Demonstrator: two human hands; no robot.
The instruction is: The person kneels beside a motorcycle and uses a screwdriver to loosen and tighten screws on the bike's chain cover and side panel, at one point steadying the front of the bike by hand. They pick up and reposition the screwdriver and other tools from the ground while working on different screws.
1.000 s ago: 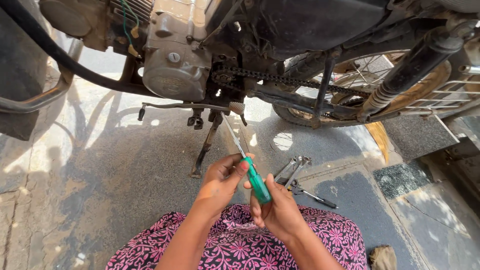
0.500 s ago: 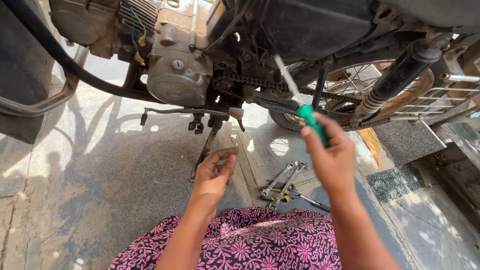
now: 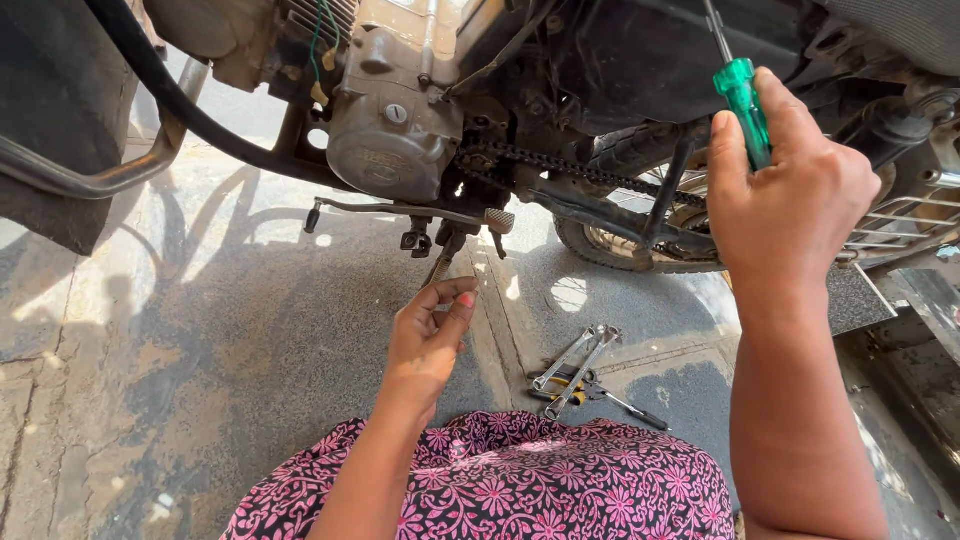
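My right hand (image 3: 790,190) is raised at the upper right, gripping a screwdriver (image 3: 741,90) with a clear green handle; its metal shaft points up toward the dark body of the motorcycle. My left hand (image 3: 432,335) hangs low near the ground in front of the side stand (image 3: 440,265), thumb and fingers pinched together; whether something tiny sits between them cannot be told. The engine casing (image 3: 385,140) and the drive chain (image 3: 560,165) lie above and between the two hands.
Two wrenches (image 3: 575,365) and a dark pair of pliers (image 3: 610,398) lie on the concrete ground by my knees. The rear wheel (image 3: 890,235) is at the right. A black hose (image 3: 170,100) and a chrome bar (image 3: 100,180) cross the upper left.
My right hand has lifted the screwdriver from in front of my lap up and right toward the motorcycle's body. My left hand let go of it and stayed low.
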